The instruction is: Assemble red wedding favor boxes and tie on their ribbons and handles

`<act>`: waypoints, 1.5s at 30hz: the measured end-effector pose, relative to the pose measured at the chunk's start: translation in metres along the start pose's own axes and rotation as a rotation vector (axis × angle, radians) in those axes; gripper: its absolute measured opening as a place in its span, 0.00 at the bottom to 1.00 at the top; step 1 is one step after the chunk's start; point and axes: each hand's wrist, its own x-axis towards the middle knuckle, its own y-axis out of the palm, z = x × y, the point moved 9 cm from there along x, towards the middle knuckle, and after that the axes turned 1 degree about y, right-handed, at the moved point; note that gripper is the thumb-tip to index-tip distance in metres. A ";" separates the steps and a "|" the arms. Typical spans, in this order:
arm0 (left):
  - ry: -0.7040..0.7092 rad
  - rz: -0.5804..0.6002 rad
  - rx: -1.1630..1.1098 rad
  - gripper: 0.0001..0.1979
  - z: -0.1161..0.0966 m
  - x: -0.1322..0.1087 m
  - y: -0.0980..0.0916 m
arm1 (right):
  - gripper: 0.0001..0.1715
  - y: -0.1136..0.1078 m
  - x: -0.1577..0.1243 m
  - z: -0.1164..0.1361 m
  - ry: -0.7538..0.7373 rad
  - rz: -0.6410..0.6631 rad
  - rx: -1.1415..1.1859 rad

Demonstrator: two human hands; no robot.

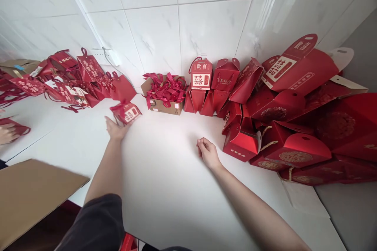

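A small red gift box (131,114) with white panels and a ribbon bow on top stands tilted on the white table at the left. My left hand (116,128) is closed around its near side, with the thumb side toward me and part of the fingers hidden by the box. Over the bare middle of the table, my right hand (208,153) is loosely curled into a fist, and no object shows in it. The nearest things to it are red boxes with fold-over tops (240,145) on the right.
A cardboard box of red ribbons (166,106) stands by the tiled wall. Red gift boxes (291,117) are piled at the right, and more red bags (88,72) at the left. Another person's hand (8,133) is at the left edge, above a brown cardboard flap (38,192).
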 end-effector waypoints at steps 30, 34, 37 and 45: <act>-0.092 -0.027 0.546 0.37 0.029 0.014 0.018 | 0.19 0.011 0.006 0.008 -0.047 0.046 -0.152; -0.013 -0.014 0.484 0.32 0.012 0.006 0.029 | 0.18 0.012 0.004 0.011 -0.068 0.065 -0.185; 0.084 -0.037 0.411 0.27 -0.015 -0.006 0.041 | 0.18 0.012 0.003 0.012 -0.083 0.072 -0.211; 0.599 -0.036 0.142 0.12 -0.162 -0.043 0.088 | 0.17 0.015 0.003 0.013 -0.096 0.088 -0.243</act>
